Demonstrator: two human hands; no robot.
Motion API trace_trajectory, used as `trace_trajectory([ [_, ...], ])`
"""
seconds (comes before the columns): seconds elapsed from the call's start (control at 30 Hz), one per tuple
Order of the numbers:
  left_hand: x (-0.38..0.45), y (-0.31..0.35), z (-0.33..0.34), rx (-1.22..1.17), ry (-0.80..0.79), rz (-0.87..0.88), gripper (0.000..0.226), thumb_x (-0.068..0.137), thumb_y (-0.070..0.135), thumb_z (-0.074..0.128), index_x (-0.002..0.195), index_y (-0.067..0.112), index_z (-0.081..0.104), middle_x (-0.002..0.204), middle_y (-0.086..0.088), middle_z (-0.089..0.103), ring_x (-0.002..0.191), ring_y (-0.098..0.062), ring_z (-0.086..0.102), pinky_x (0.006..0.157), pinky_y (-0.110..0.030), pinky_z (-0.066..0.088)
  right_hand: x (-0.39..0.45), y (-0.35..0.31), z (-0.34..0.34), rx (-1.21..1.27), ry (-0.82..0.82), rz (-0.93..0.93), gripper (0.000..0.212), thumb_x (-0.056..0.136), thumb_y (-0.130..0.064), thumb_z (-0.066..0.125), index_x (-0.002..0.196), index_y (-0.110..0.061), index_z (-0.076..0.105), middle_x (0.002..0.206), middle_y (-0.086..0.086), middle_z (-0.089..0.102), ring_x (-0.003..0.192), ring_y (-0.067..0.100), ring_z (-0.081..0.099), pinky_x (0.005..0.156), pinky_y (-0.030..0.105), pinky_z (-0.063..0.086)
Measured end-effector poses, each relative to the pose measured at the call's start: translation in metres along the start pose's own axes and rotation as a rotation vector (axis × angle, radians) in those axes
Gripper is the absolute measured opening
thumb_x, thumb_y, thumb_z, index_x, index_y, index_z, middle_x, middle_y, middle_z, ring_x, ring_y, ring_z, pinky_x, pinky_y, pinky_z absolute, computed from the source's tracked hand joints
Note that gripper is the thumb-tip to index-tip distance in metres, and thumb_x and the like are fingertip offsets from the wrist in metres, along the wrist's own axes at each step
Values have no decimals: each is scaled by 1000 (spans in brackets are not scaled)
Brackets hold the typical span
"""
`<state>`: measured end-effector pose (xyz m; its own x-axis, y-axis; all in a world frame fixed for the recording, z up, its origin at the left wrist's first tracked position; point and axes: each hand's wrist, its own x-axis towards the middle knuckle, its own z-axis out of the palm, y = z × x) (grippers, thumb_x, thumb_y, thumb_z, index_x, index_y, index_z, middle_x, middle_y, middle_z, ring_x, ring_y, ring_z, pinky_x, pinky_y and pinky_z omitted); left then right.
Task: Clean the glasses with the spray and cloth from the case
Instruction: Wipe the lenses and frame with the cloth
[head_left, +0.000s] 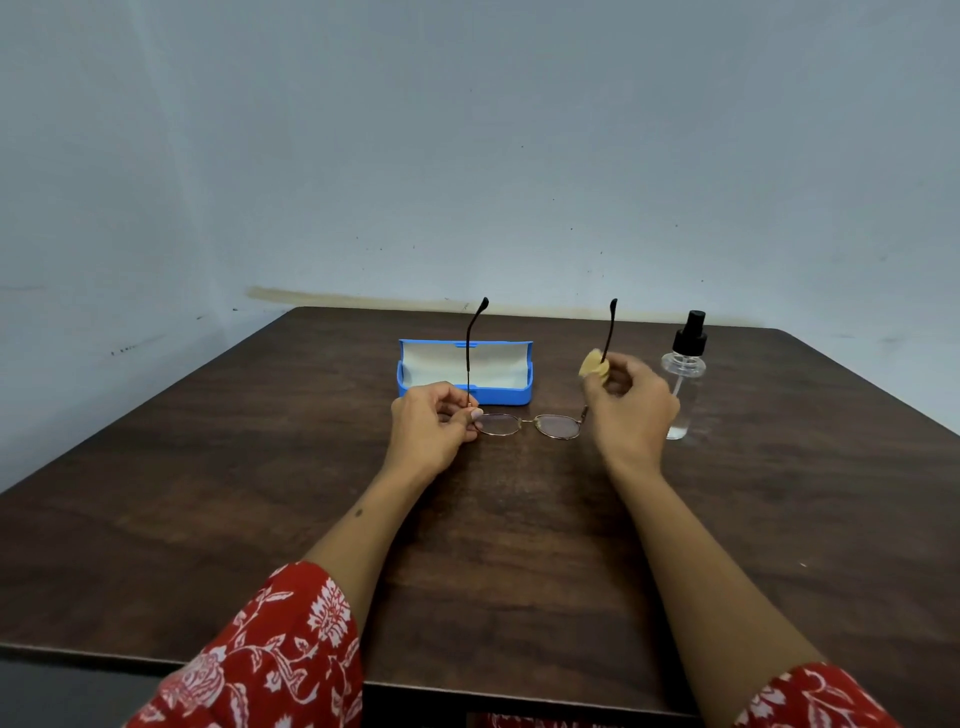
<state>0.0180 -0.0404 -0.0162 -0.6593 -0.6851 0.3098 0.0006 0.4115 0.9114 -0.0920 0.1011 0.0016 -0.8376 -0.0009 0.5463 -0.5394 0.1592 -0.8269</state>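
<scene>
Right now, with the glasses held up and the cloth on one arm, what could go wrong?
1. The left hand only pinches the glasses at the hinge corner, so rubbing pressure could twist the thin frame.
2. The right hand works the cloth close to the spray bottle; an outward sweep might knock the bottle over.
3. The open case sits just behind; the upright temple arms might catch it.

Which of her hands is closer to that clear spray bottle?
Right. The right hand is just beside the spray bottle, pinching a yellow cloth on one arm of the glasses. The left hand holds the frame's far end, in front of the blue case.
</scene>
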Motion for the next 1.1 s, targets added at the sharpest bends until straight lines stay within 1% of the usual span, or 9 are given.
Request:
trace_trajectory([
  [0.13,-1,1,0,2,-5,2,6,82,2,67,82,7,66,80,-10,67,73,-18,70,65,-25,60,3,-7,-1,110,90,-64,19,83,-10,67,102,-11,68,79,-3,64,67,2,56,66,8,46],
  [0.23,-1,1,0,-2,1,6,5,82,2,68,84,6,66,81,-12,68,73,-18,70,65,-26,60,1,2,0,-8,5,29,17,85,-20,65,97,-9,70,73,-5,63,73,10,62,66,17,46],
  [0.33,0,0,0,5,0,-3,6,81,3,68,83,8,66,82,-11,68,74,-18,71,68,-29,60,-1,9,0,-116,-87,91,18,83,-21,66,96,-10,71,74,-2,65,79,13,62,66,13,37],
  [0.47,-1,1,0,6,-7,7,7,82,2,68,81,9,66,80,-11,68,75,-19,71,68,-29,60,2,-3,-2,77,31,-11,18,83,-13,68,100,-9,69,80,-1,65,69,5,57,64,3,42],
  [0.6,-1,1,1,-6,0,4,5,82,1,67,82,6,66,81,-13,68,75,-20,71,64,-24,60,3,-4,-3,80,41,1,20,82,-10,68,102,-10,69,79,-2,65,69,4,57,66,7,47],
  [0.7,-1,1,0,-14,6,1,5,82,1,67,83,5,66,81,-13,68,74,-20,71,63,-23,59,-1,4,-2,-70,-65,84,17,82,-17,67,96,-9,71,71,-5,63,72,9,61,70,19,46],
  [0.8,0,0,-1,-18,10,1,4,82,1,67,83,5,66,81,-14,68,74,-20,71,63,-22,59,-3,8,-1,-150,-152,140,18,80,-16,67,96,-10,71,73,-3,63,78,13,61,71,19,40],
  [1.0,0,0,0,-4,4,12,6,81,2,68,81,7,66,81,-13,69,74,-19,71,65,-27,60,4,-7,-2,138,66,0,22,82,-11,69,103,-13,68,79,-3,64,67,1,55,65,5,45],
  [1.1,1,-1,0,-2,7,5,4,81,2,68,82,6,66,81,-13,69,74,-19,71,67,-28,60,2,0,0,35,17,33,18,83,-16,68,100,-10,70,75,-4,64,70,7,60,67,9,45],
])
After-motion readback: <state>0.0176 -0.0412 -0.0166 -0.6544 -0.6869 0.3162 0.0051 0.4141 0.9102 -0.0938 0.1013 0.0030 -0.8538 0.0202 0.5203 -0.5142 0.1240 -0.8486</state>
